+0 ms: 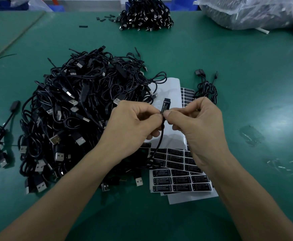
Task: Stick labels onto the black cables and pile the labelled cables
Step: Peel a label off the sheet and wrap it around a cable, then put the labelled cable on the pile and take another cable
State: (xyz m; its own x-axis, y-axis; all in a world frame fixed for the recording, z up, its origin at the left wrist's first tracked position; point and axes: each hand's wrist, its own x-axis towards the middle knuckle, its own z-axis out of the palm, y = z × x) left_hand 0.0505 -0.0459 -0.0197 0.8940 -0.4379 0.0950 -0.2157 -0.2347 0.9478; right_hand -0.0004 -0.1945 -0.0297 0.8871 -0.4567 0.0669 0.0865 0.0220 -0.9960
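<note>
Left hand (pixel 133 126) and right hand (pixel 198 122) pinch the controller block (pixel 166 101) of one black cable (pixel 160 143) above the label sheets (pixel 180 180).

The hands meet thumb to thumb, each clamped with thumb and forefinger on the block's lower end; the block stands nearly upright and carries a label (pixel 164 108) with white print on its face. The cable hangs down between the wrists toward the label sheets, which lie on the green surface (pixel 246 84), partly under a blank white backing sheet (pixel 170 91). A large tangle of cables (pixel 69 115) lies just left of the hands. A small bunch (pixel 206 89) lies right of the backing sheet, and a far heap (pixel 145 14) sits near a plastic bag (pixel 246 13).
</note>
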